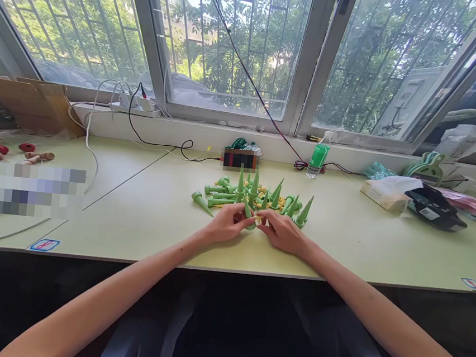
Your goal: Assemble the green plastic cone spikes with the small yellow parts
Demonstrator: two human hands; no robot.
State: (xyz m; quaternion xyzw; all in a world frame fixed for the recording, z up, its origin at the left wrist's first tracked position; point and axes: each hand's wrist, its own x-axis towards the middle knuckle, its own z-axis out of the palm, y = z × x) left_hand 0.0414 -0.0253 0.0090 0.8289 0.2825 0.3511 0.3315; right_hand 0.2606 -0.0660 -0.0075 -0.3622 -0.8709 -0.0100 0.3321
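Observation:
My left hand is closed around a green plastic cone spike, its tip pointing up and away from me. Close beside it, my right hand pinches a small yellow piece at the spike's base; whether the two parts are joined, I cannot tell. Just beyond my hands lies a pile of similar green spikes, some upright on their wide ends and others on their sides. Small yellow pieces are scattered among them. My fingers hide part of the held spike.
Behind the pile sits a blurred dark box. A water bottle stands near the window ledge. Right of it are a tissue pack and a black package. Wooden pieces and a white cable lie at left.

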